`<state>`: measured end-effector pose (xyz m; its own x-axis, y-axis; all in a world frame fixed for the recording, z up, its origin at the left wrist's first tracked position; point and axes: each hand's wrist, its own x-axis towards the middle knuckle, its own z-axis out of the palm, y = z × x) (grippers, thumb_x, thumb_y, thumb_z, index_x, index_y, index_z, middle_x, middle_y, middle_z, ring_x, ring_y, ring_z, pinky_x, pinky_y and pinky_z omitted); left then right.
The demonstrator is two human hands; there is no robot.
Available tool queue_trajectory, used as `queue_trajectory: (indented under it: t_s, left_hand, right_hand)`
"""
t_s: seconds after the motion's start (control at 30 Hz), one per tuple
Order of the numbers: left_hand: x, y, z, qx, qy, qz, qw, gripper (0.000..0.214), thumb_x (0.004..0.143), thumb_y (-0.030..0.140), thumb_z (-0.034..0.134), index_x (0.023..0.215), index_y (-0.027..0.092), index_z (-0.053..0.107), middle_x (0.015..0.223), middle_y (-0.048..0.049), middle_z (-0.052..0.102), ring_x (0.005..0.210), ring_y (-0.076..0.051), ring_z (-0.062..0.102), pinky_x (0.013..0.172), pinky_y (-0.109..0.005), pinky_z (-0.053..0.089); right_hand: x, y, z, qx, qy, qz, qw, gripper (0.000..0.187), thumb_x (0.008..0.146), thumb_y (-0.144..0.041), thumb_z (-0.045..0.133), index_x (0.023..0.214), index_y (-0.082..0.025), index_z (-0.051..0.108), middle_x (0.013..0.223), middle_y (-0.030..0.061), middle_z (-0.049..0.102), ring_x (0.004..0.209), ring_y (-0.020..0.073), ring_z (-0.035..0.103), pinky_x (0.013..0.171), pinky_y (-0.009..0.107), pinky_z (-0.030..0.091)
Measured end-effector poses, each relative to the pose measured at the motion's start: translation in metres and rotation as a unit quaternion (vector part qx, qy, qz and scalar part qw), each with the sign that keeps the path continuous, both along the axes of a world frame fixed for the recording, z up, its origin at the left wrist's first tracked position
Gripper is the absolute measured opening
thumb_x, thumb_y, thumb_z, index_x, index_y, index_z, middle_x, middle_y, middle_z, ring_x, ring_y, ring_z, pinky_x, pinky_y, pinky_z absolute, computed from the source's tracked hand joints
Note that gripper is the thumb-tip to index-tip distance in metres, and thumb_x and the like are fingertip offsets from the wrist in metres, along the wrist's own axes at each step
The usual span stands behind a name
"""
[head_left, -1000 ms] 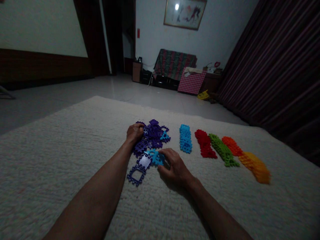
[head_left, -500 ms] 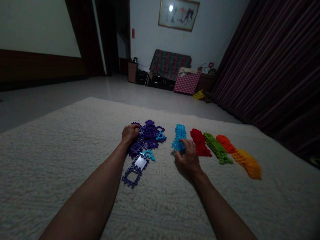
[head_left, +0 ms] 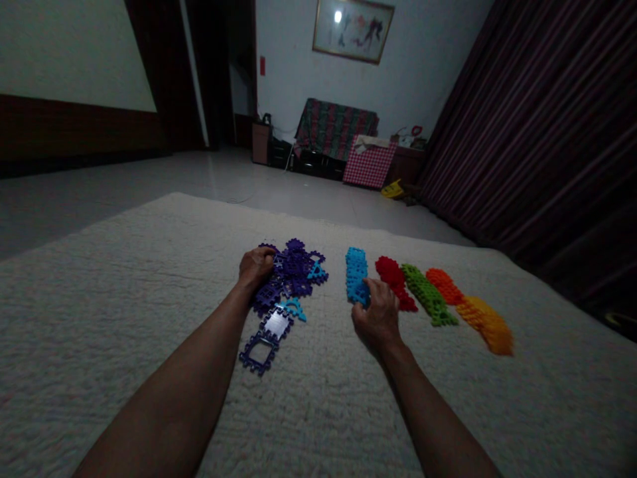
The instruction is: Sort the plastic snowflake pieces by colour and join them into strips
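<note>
My left hand (head_left: 255,267) rests curled on the left edge of a heap of purple interlocking plastic tiles (head_left: 294,271). Two light blue tiles (head_left: 294,308) lie mixed in with the purple ones. My right hand (head_left: 378,313) is closed on a light blue tile at the near end of the light blue row (head_left: 356,273). Two purple square frames (head_left: 259,350) lie loose nearer to me.
Rows of red (head_left: 393,280), green (head_left: 428,293), orange (head_left: 444,284) and yellow tiles (head_left: 490,325) lie to the right on the cream rug (head_left: 99,318). A striped curtain (head_left: 537,133) hangs on the right. Covered furniture (head_left: 336,135) stands at the far wall.
My right hand picked a light blue tile from beside the purple heap and carried it right to the near end of the light blue row. My left hand stayed put.
</note>
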<state>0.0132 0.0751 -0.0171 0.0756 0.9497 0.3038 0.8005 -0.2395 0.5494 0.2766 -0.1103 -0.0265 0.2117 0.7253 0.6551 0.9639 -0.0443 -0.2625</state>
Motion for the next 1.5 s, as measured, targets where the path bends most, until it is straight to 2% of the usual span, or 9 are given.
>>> queue_trajectory:
  t_s: [0.3,0.43,0.53,0.63,0.8,1.1,1.23,1.33,1.5]
  left_hand:
    - [0.000,0.001,-0.001,-0.003,0.002,0.006,1.000,0.039,0.083,0.022,0.047,0.109,0.027,0.075,0.114,0.0018,0.074,0.108,-0.018,0.067,0.097,-0.025,0.049]
    - [0.000,0.000,-0.001,-0.005,-0.010,-0.001,1.000,0.039,0.082,0.021,0.048,0.108,0.027,0.076,0.113,0.0019,0.075,0.107,-0.018,0.067,0.097,-0.024,0.049]
    - [0.001,-0.002,0.001,-0.012,-0.022,0.003,1.000,0.039,0.082,0.021,0.048,0.108,0.027,0.076,0.113,0.0022,0.075,0.106,-0.017,0.067,0.097,-0.023,0.049]
    - [0.002,-0.003,0.002,-0.019,-0.028,0.009,0.999,0.039,0.082,0.021,0.048,0.108,0.028,0.076,0.113,0.0031,0.075,0.106,-0.016,0.068,0.096,-0.023,0.049]
    - [0.001,-0.002,0.000,-0.018,-0.031,-0.001,0.999,0.039,0.083,0.022,0.047,0.109,0.028,0.075,0.113,0.0029,0.074,0.105,-0.016,0.068,0.096,-0.023,0.049]
    - [0.001,-0.004,0.001,-0.017,-0.024,0.004,1.000,0.038,0.083,0.023,0.047,0.109,0.026,0.075,0.113,0.0007,0.075,0.106,-0.018,0.068,0.096,-0.025,0.050]
    - [0.001,-0.003,0.000,-0.013,-0.024,0.003,1.000,0.038,0.084,0.023,0.046,0.107,0.027,0.076,0.112,0.0010,0.075,0.104,-0.017,0.069,0.096,-0.025,0.050]
    - [0.001,-0.002,-0.001,-0.009,-0.018,0.003,1.000,0.038,0.084,0.023,0.046,0.107,0.027,0.076,0.112,0.0007,0.075,0.105,-0.018,0.069,0.097,-0.025,0.050]
    - [0.000,-0.002,-0.001,-0.007,-0.010,0.005,1.000,0.038,0.084,0.023,0.046,0.108,0.026,0.075,0.112,0.0005,0.075,0.105,-0.017,0.069,0.096,-0.024,0.050]
  right_hand:
    - [-0.004,0.000,0.005,0.026,0.010,0.051,0.998,0.053,0.068,-0.010,0.052,0.120,-0.017,0.057,0.120,0.0135,0.057,0.115,0.0307,0.051,0.102,0.051,0.038]
    - [-0.017,0.000,0.007,0.040,0.047,0.156,0.986,0.042,0.073,-0.008,0.050,0.113,-0.018,0.060,0.114,0.0126,0.059,0.110,0.0276,0.055,0.099,0.046,0.045]
    - [-0.037,-0.003,0.008,-0.012,0.089,0.261,0.961,0.032,0.080,-0.010,0.051,0.109,-0.019,0.061,0.108,0.0107,0.061,0.102,0.0235,0.060,0.090,0.039,0.051]
    - [-0.059,-0.007,0.010,-0.058,0.102,0.319,0.941,0.028,0.084,-0.012,0.052,0.110,-0.020,0.061,0.108,0.0103,0.063,0.099,0.0222,0.061,0.088,0.039,0.052]
    - [-0.083,-0.006,0.011,-0.082,0.093,0.330,0.936,0.035,0.081,-0.011,0.055,0.115,-0.020,0.060,0.115,0.0109,0.064,0.106,0.0243,0.059,0.094,0.043,0.049]
    - [-0.093,-0.001,0.012,-0.130,0.054,0.331,0.933,0.042,0.086,-0.014,0.055,0.127,-0.021,0.054,0.131,0.0103,0.059,0.122,0.0261,0.051,0.104,0.046,0.040]
    - [-0.095,-0.001,0.015,-0.133,0.075,0.318,0.936,0.045,0.077,-0.010,0.055,0.120,-0.022,0.057,0.119,0.0092,0.062,0.110,0.0251,0.055,0.096,0.044,0.044]
    - [-0.094,-0.002,0.017,-0.135,0.085,0.315,0.936,0.053,0.071,-0.007,0.055,0.122,-0.021,0.056,0.125,0.0095,0.059,0.113,0.0246,0.053,0.097,0.043,0.044]
    - [-0.094,-0.005,0.020,-0.164,0.054,0.352,0.920,0.053,0.078,-0.007,0.053,0.128,-0.025,0.053,0.136,0.0064,0.057,0.125,0.0241,0.047,0.105,0.045,0.037]
